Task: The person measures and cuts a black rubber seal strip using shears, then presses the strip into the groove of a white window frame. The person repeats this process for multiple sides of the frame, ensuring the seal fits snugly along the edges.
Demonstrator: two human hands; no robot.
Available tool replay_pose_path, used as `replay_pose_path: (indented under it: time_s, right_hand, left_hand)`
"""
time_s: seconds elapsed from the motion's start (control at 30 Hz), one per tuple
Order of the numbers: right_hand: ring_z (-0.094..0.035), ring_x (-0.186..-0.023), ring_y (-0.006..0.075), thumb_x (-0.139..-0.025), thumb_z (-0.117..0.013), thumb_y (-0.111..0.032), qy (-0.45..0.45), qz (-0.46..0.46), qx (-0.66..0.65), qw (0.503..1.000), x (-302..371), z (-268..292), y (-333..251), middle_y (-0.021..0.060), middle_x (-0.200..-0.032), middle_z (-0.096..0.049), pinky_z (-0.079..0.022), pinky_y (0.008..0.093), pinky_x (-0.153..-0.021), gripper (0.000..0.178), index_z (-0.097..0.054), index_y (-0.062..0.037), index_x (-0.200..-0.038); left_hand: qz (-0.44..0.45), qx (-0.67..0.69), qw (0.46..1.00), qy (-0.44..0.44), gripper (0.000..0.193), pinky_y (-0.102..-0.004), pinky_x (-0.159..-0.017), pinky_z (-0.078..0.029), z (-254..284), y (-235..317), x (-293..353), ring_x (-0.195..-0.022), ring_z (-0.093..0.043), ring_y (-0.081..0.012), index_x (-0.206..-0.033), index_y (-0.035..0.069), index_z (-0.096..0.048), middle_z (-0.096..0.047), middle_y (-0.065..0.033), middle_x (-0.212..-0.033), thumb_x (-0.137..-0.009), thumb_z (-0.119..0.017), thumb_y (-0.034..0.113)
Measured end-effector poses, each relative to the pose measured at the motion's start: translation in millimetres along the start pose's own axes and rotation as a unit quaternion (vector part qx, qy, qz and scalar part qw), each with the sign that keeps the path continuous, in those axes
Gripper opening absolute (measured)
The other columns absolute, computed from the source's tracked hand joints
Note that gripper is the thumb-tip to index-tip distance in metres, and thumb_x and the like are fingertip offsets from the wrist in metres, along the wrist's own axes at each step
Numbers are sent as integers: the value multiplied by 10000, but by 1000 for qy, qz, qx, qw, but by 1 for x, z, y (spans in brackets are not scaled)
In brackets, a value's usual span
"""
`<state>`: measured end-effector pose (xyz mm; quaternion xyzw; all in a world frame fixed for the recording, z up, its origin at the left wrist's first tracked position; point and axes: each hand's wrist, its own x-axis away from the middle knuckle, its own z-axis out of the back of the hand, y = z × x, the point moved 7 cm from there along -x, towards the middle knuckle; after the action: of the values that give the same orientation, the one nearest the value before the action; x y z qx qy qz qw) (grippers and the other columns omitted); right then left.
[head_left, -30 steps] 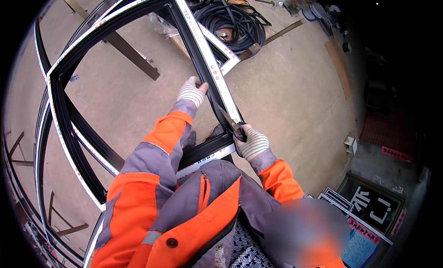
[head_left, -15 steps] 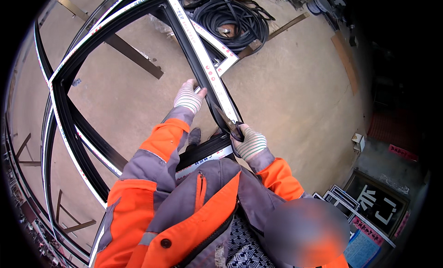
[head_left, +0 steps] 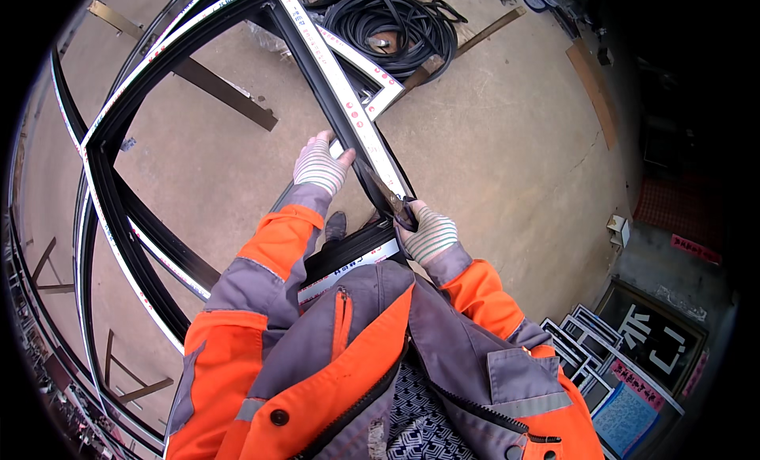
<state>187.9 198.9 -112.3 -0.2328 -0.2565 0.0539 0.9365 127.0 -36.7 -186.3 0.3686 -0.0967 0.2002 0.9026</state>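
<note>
Right hand (head_left: 429, 229) gripping scissors (head_left: 389, 197) over a white-and-black frame (head_left: 336, 81), left hand (head_left: 320, 165) touching its inner edge (head_left: 323, 93), grip unclear

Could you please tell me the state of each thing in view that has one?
Left hand: gloved, at the frame's black inner edge; grip unclear
Right hand: gloved, closed around the scissors
Scissors: held along the frame's side; blade opening unclear
Frame: open in the middle, no pane visible
Black coil: wound in loops, on the floor
Jacket: unzipped, front open
</note>
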Motion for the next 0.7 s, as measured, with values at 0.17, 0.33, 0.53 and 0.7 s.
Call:
replay_pose_path:
  time_s: [0.17,0.33,0.53,0.7]
  right_hand:
    - [-693,-810,355,-861,-700,-303,2,-17,-10,1000,0,-2,3,170,-855,-697,-539,395,-697,308,-630,-80,-1062]
    - [-694,-802,354,-850,-705,-281,4,-5,20,1000,3,3,-7,176,-863,-699,-540,406,-684,302,-629,-79,-1060]
    - [-678,-799,365,-838,-688,-276,23,38,15,999,7,6,-16,178,-850,-687,-540,433,-706,297,-637,-75,-1051]
    - [-676,-825,360,-823,-687,-235,36,51,21,998,10,6,-16,179,-880,-684,-541,433,-722,280,-644,-73,-1047]
  left_hand:
    - [-47,-50,996,58,679,-436,-994,-464,2,2,23,-1154,-570,-369,-1286,17,-554,-592,-218,-1228,-746,-796,349]
    - [-157,-84,972,156,729,-471,-1032,-408,2,14,51,-1180,-515,-387,-1286,31,-533,-561,-172,-1261,-693,-838,325]
    - [-78,43,996,-25,348,-448,-882,-486,-20,17,76,-968,-616,-367,-1040,26,-650,-659,-144,-1027,-814,-742,274]
    - [163,279,918,-230,310,-323,-617,-503,-80,-11,94,-630,-612,-186,-946,-23,-705,-699,-85,-770,-907,-690,284]
